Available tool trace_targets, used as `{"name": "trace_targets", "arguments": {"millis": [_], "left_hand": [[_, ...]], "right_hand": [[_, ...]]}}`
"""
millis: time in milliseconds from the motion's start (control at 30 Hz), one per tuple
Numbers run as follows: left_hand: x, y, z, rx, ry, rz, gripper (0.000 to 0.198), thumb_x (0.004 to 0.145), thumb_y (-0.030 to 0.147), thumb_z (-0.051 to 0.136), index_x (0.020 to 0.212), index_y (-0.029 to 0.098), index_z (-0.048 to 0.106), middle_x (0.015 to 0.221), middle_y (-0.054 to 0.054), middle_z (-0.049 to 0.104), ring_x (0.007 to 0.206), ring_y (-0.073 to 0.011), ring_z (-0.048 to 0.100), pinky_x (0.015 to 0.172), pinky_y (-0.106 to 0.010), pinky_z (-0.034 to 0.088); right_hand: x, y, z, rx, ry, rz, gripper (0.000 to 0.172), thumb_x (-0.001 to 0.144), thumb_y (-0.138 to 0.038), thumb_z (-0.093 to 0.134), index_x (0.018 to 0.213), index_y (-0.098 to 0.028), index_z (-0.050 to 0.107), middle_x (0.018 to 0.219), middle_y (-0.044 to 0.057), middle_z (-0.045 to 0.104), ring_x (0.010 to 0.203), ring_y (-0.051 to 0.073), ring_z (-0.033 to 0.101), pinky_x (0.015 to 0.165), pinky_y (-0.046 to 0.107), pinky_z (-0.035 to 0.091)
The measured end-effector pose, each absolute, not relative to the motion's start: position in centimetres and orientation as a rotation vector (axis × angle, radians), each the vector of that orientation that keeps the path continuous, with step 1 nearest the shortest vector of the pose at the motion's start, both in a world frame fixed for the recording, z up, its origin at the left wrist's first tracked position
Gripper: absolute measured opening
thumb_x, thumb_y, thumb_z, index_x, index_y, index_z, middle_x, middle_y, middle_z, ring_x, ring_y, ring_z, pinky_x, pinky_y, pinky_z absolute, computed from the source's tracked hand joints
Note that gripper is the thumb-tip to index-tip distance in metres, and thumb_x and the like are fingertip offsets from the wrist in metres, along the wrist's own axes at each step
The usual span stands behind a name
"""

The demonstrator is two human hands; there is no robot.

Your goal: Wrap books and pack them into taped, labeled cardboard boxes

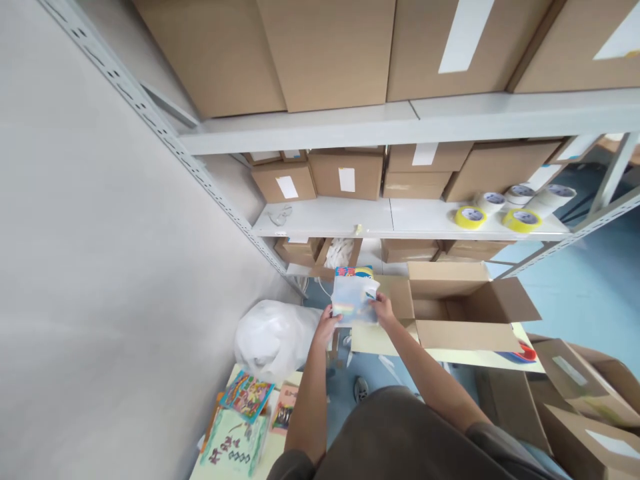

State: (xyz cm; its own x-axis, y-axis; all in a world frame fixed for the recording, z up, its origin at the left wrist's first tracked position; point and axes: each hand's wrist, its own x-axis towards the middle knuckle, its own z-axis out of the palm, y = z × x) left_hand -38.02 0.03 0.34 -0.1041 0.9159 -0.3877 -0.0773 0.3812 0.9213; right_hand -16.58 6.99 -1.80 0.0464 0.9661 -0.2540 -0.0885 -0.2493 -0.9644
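Observation:
Both my hands hold a colourful booklet [353, 293] wrapped in a translucent plastic bag, out in front of me. My left hand [326, 325] pinches its lower left corner, fingers closed. My right hand [383, 308] grips its right edge, fingers closed on the bag. Just right of the booklet stands an open cardboard box [463, 308] on a pale yellow table [480, 357]. Several more colourful booklets [245, 413] lie on a low surface at my lower left.
A grey metal shelf [400, 223] ahead carries closed cardboard boxes and several rolls of tape [520, 219]. A stuffed white plastic bag [273, 337] sits on the floor by the wall. Flattened and open cartons [585, 400] lie at the lower right.

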Motion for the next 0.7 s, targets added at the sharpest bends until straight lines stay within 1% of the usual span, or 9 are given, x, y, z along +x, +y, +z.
{"name": "trace_targets", "arguments": {"millis": [100, 167, 300, 400, 500, 633, 700], "left_hand": [[-37.9, 0.5, 2.7, 0.822, 1.358, 1.101, 0.063, 0.067, 0.042, 0.089, 0.125, 0.026, 0.068, 0.115, -0.010, 0.081, 0.109, -0.0297, 0.076, 0.100, -0.045, 0.059], [-37.3, 1.1, 4.4, 0.850, 1.332, 1.126, 0.067, 0.066, 0.041, 0.090, 0.127, 0.025, 0.067, 0.116, -0.010, 0.080, 0.109, -0.0286, 0.076, 0.100, -0.044, 0.059], [-33.9, 2.4, 7.9, 0.936, 1.285, 1.123, 0.071, 0.063, 0.038, 0.094, 0.127, 0.023, 0.067, 0.120, -0.010, 0.079, 0.109, -0.0276, 0.076, 0.099, -0.041, 0.059], [-29.2, 3.4, 9.9, 0.997, 1.216, 1.120, 0.071, 0.062, 0.037, 0.096, 0.125, 0.021, 0.067, 0.123, -0.010, 0.079, 0.110, -0.0284, 0.075, 0.100, -0.042, 0.059], [-23.1, 4.4, 11.0, 1.043, 1.169, 1.072, 0.071, 0.060, 0.036, 0.098, 0.123, 0.020, 0.067, 0.122, -0.011, 0.079, 0.112, -0.0290, 0.075, 0.101, -0.042, 0.059], [-14.0, 5.8, 10.9, 1.067, 1.134, 1.001, 0.075, 0.056, 0.033, 0.101, 0.120, 0.019, 0.065, 0.120, -0.011, 0.079, 0.112, -0.0292, 0.075, 0.100, -0.041, 0.058], [-9.7, 6.1, 10.3, 1.038, 1.136, 1.009, 0.072, 0.056, 0.030, 0.100, 0.117, 0.019, 0.065, 0.119, -0.011, 0.080, 0.110, -0.0292, 0.075, 0.099, -0.041, 0.059]], "right_hand": [[-15.7, 7.5, 0.9, -1.271, -0.836, 1.432, 0.046, 0.054, -0.051, 0.080, 0.089, -0.023, 0.069, 0.077, 0.002, 0.073, 0.074, 0.025, 0.067, 0.075, 0.039, 0.056], [-14.4, 7.8, 2.7, -1.210, -0.811, 1.457, 0.045, 0.054, -0.047, 0.083, 0.090, -0.023, 0.070, 0.079, 0.003, 0.073, 0.075, 0.024, 0.068, 0.074, 0.039, 0.056], [-9.9, 8.3, 6.1, -1.120, -0.804, 1.467, 0.046, 0.052, -0.045, 0.087, 0.088, -0.023, 0.069, 0.081, 0.003, 0.075, 0.076, 0.024, 0.070, 0.074, 0.039, 0.056], [-4.4, 8.4, 8.0, -1.089, -0.788, 1.460, 0.045, 0.052, -0.043, 0.089, 0.088, -0.022, 0.070, 0.085, 0.004, 0.078, 0.079, 0.025, 0.071, 0.075, 0.039, 0.057], [2.2, 8.2, 9.0, -1.074, -0.710, 1.437, 0.042, 0.052, -0.037, 0.089, 0.088, -0.021, 0.072, 0.087, 0.004, 0.080, 0.080, 0.025, 0.071, 0.076, 0.038, 0.058], [11.4, 8.1, 9.1, -1.104, -0.652, 1.387, 0.043, 0.050, -0.032, 0.088, 0.089, -0.021, 0.073, 0.084, 0.004, 0.079, 0.075, 0.024, 0.071, 0.073, 0.036, 0.057], [15.5, 8.3, 8.9, -1.142, -0.673, 1.370, 0.041, 0.051, -0.033, 0.087, 0.087, -0.021, 0.073, 0.082, 0.004, 0.079, 0.074, 0.024, 0.070, 0.071, 0.035, 0.056]]}}
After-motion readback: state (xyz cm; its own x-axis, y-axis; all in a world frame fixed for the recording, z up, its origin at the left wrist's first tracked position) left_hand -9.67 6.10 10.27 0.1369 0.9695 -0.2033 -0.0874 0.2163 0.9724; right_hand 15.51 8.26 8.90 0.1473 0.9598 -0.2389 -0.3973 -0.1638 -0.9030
